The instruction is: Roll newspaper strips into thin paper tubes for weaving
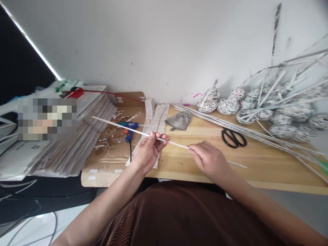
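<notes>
A long, thin, white rolled-paper stick [120, 126] slants across in front of me above the table. My left hand [150, 150], palm turned up, has its thumb and fingers closed round the stick's middle. Further right, my right hand [207, 159] pinches it between thumb and fingertips. A thin white length [237, 164] shows past my right wrist; whether it belongs to the same stick is hidden by the hand. Behind my left hand lie flat paper strips [156, 119] and a blue glue gun [130, 130]. A grey cloth [180, 121] lies just beyond both hands.
Stacked paper [66, 150] rises at the left. Paper scraps litter the cardboard [102, 164] around the glue gun. Black-handled scissors [233, 138] and a bundle of long paper sticks [205, 118] lie right. Woven paper gourd shapes [229, 105] stand along the wall.
</notes>
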`<state>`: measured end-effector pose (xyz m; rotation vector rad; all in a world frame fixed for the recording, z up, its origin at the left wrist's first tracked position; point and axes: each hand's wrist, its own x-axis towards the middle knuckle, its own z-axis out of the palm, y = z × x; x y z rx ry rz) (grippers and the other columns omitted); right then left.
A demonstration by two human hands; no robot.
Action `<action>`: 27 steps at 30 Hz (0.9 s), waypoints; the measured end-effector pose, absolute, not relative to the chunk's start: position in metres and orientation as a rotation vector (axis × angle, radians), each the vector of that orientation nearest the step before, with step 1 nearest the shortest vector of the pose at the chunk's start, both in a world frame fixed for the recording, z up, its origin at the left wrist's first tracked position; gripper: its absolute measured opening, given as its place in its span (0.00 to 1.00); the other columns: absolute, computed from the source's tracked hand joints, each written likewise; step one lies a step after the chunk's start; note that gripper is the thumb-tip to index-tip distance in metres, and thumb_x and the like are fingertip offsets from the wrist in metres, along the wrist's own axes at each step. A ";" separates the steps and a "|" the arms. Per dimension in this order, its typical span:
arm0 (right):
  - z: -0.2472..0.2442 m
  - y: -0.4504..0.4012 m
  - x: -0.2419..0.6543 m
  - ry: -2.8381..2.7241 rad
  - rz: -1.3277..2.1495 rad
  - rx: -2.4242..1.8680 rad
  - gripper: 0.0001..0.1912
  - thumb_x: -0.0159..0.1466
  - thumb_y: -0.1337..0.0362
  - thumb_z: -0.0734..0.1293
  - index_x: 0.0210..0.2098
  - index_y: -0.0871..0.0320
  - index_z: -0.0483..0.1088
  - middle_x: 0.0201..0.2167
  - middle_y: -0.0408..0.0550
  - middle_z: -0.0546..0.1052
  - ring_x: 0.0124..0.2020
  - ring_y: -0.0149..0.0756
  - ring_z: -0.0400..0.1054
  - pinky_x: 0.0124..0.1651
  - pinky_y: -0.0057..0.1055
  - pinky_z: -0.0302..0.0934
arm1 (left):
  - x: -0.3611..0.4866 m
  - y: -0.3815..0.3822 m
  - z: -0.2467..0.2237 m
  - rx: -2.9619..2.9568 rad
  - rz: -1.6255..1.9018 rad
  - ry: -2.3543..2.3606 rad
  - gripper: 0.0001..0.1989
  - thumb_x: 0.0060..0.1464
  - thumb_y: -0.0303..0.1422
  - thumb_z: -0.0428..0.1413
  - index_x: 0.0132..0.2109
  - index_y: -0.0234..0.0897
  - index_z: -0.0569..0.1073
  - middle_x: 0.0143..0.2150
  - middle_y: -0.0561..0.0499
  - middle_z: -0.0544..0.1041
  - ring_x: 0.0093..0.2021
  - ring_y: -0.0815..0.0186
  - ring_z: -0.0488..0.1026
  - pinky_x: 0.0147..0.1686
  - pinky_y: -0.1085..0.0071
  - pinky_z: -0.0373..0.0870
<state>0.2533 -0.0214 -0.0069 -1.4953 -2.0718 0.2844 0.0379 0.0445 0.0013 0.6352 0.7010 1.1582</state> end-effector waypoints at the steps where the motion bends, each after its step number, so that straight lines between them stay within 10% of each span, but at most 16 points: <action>1: -0.005 -0.022 0.253 -2.043 0.448 -1.513 0.17 0.70 0.59 0.55 0.38 0.58 0.73 0.31 0.52 0.76 0.35 0.41 0.68 0.41 0.36 0.59 | 0.038 0.044 0.001 0.635 1.158 0.704 0.12 0.55 0.39 0.60 0.32 0.33 0.72 0.34 0.48 0.77 0.40 0.66 0.78 0.41 0.74 0.76; 6: 0.008 -0.022 0.258 -1.857 1.338 -1.482 0.22 0.70 0.53 0.53 0.39 0.58 0.73 0.22 0.43 0.70 0.23 0.31 0.62 0.28 0.28 0.56 | 0.032 0.048 0.004 0.650 1.181 0.712 0.12 0.54 0.38 0.61 0.33 0.33 0.72 0.31 0.50 0.76 0.38 0.67 0.77 0.40 0.75 0.76; 15: -0.003 -0.020 0.242 -2.137 0.467 -1.490 0.15 0.69 0.58 0.57 0.36 0.58 0.71 0.31 0.51 0.75 0.34 0.37 0.66 0.37 0.32 0.55 | 0.047 0.032 -0.011 0.826 0.934 0.838 0.12 0.46 0.33 0.66 0.36 0.29 0.78 0.31 0.49 0.76 0.28 0.75 0.73 0.30 0.80 0.72; 21: 0.002 -0.018 0.247 -1.732 1.590 -1.386 0.26 0.71 0.49 0.49 0.38 0.59 0.69 0.18 0.40 0.65 0.18 0.29 0.55 0.24 0.27 0.53 | 0.043 0.030 -0.008 0.809 0.943 0.767 0.11 0.47 0.33 0.66 0.36 0.29 0.78 0.34 0.47 0.78 0.28 0.74 0.74 0.31 0.79 0.74; 27: 0.002 -0.017 0.244 -2.063 0.835 -1.427 0.16 0.69 0.53 0.57 0.35 0.57 0.69 0.28 0.46 0.72 0.30 0.34 0.64 0.34 0.30 0.55 | 0.045 0.031 -0.008 0.766 1.003 0.805 0.13 0.43 0.33 0.68 0.35 0.29 0.77 0.32 0.47 0.79 0.27 0.73 0.74 0.31 0.77 0.74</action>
